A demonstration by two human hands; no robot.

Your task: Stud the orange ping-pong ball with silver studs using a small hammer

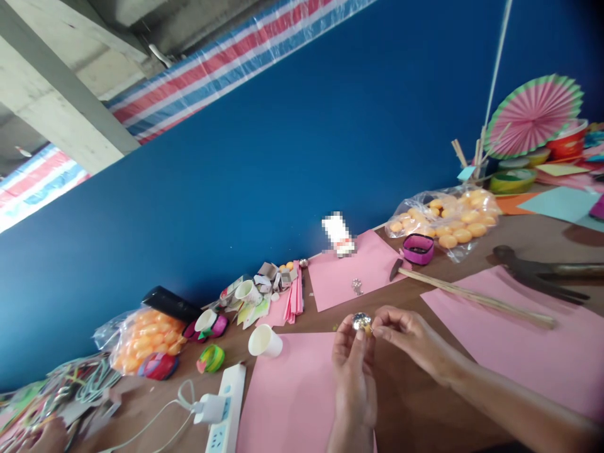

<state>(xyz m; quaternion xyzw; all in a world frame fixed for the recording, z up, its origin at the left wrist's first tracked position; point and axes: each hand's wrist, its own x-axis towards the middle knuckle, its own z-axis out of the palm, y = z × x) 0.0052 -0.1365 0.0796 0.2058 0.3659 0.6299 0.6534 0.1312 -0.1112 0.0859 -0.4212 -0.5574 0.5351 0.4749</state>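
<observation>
My left hand (353, 371) and my right hand (409, 336) meet above the brown table (415, 402), both pinching a small shiny silver ornament (361, 322) between their fingertips. The ornament is tiny and glittery, with an orange bit on its right side. Beneath the hands lies a pink paper sheet (287, 396). A second small silver piece (357, 287) rests on another pink sheet (352, 270) just beyond.
Thin wooden sticks (476, 297) and a hammer (542, 272) lie to the right. Bags of orange balls (448, 220) (146, 340), a purple box (418, 248), paper cups (265, 341), a power strip (227, 412) and a paper fan (533, 114) crowd the table against a blue wall.
</observation>
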